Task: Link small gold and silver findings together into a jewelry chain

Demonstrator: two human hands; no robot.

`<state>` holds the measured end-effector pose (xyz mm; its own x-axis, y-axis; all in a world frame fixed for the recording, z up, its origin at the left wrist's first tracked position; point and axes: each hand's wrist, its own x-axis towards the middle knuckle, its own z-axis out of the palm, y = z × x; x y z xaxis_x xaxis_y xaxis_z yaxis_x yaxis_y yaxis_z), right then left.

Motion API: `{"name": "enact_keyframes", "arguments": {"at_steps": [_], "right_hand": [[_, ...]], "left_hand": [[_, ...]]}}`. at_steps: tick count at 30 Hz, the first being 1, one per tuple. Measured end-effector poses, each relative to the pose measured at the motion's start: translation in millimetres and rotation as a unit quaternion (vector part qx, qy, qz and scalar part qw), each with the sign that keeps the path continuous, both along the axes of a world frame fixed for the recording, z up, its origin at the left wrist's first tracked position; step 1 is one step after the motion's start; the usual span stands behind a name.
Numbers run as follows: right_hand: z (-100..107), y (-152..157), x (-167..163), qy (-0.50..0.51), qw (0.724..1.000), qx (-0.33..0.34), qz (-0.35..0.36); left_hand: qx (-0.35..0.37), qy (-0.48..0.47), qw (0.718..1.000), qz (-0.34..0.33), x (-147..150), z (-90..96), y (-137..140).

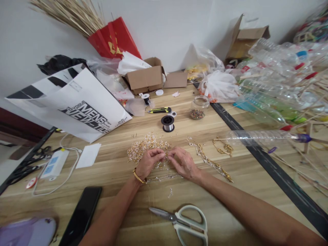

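My left hand point(149, 162), with a gold bracelet on its wrist, pinches thumb and forefinger together at the near edge of a pile of small gold and clear beads point(139, 147). Close beside it, fingertips nearly meeting, my right hand point(185, 163) is pinched too. Whatever sits between the fingertips is too small to make out. A beaded strand point(164, 178) lies on the table just below both hands. To the right rest a silver and gold strand point(205, 158) and a loose gold chain point(225, 149). A few clear beads point(170, 193) lie nearer me.
White-handled scissors point(190, 221) lie in front, a black phone point(82, 213) to their left. Beyond the pile are a wire spool point(167, 124), a utility knife point(159, 110) and a bead jar point(198, 108). Plastic bottles point(271, 95) crowd the right; a white bag point(84, 106) leans left.
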<state>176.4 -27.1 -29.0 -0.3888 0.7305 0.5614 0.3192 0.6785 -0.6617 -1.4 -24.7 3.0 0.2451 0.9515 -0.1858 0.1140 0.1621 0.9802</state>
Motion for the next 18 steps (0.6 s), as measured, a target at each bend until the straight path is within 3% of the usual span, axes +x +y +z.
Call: {"name": "enact_keyframes", "arguments": {"at_steps": [5,12,18], "right_hand": [[0.1,-0.4,-0.1,-0.001,1.000,0.011,0.003],[-1.1,-0.5,0.0,0.006,0.999,0.034,0.007],[-1.4,-0.7,0.2,-0.002,1.000,0.030,0.005]], "left_hand": [[-0.010,-0.029,1.000,-0.004,-0.3,-1.8,-0.1],[-0.069,-0.145,0.987,0.009,-0.4,-7.3,0.2],[-0.061,-0.157,0.986,0.006,-0.5,-5.2,0.8]]}}
